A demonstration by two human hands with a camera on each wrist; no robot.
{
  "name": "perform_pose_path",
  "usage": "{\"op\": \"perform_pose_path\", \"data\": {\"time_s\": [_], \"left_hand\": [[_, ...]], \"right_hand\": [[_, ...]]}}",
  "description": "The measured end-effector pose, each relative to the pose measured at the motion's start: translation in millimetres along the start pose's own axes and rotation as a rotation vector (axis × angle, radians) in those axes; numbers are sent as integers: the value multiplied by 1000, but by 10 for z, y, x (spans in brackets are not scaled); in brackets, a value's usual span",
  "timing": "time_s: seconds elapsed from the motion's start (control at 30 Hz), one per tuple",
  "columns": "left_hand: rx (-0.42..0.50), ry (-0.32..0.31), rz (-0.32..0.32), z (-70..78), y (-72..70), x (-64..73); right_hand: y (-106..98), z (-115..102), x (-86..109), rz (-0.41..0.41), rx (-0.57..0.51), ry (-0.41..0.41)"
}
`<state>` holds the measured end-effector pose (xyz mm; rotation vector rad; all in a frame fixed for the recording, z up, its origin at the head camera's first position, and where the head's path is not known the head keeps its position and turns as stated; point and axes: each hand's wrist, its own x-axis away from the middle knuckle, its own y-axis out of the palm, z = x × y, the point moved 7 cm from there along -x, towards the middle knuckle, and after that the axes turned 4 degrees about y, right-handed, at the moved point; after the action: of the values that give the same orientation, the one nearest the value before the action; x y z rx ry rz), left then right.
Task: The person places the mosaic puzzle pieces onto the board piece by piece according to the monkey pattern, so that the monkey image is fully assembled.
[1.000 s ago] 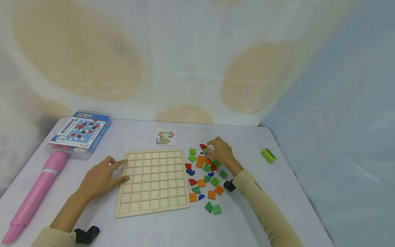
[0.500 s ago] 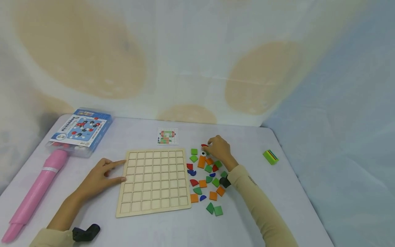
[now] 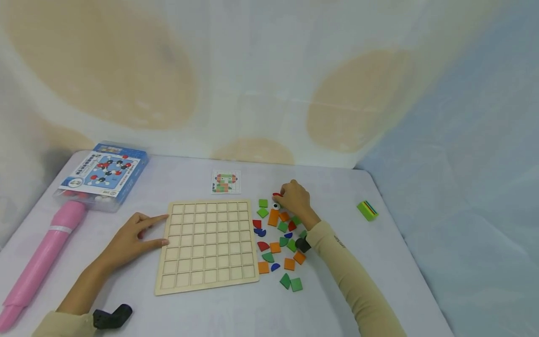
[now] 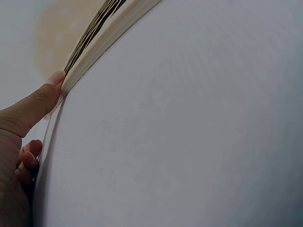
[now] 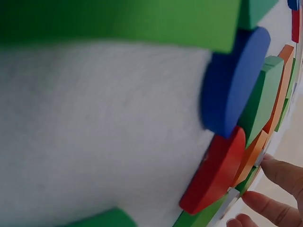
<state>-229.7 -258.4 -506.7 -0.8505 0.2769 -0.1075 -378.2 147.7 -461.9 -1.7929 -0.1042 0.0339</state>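
My left hand (image 3: 126,241) rests at the left edge of a wooden grid board (image 3: 206,283), with its index finger and thumb apart against the rim. In the left wrist view the thumb (image 4: 40,101) presses the edge of the board. My right hand (image 3: 295,199) reaches into the far end of scattered coloured tiles, right by a red piece (image 3: 276,194) and a white eye piece (image 3: 275,206). In the right wrist view its fingertips are down among the pieces, on either side of a green piece (image 5: 247,183); I cannot tell whether they pinch it.
Orange, green, red and blue tiles lie along the board's right side, such as an orange rectangle (image 3: 273,217). A pattern card (image 3: 226,182) lies behind the board. A blue box (image 3: 105,175) and a pink stick (image 3: 40,262) are at left, a green block (image 3: 367,211) at right.
My right hand's fingertips have drawn closer together and shifted slightly toward the red piece. The left hand stays at the board's edge. The whole head view has shifted a little.
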Motion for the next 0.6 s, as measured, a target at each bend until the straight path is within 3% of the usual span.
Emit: {"op": "perform_pose_path", "data": {"time_s": [0.23, 0.4, 0.6], "left_hand": [[8, -11, 5, 7, -35, 43], [16, -30, -10, 0, -25, 55], [45, -59, -67, -4, -3, 3]], "right_hand": [[-9, -38, 12, 4, -35, 9], [2, -70, 24, -40, -55, -5], [-16, -64, 15, -85, -22, -29]]}}
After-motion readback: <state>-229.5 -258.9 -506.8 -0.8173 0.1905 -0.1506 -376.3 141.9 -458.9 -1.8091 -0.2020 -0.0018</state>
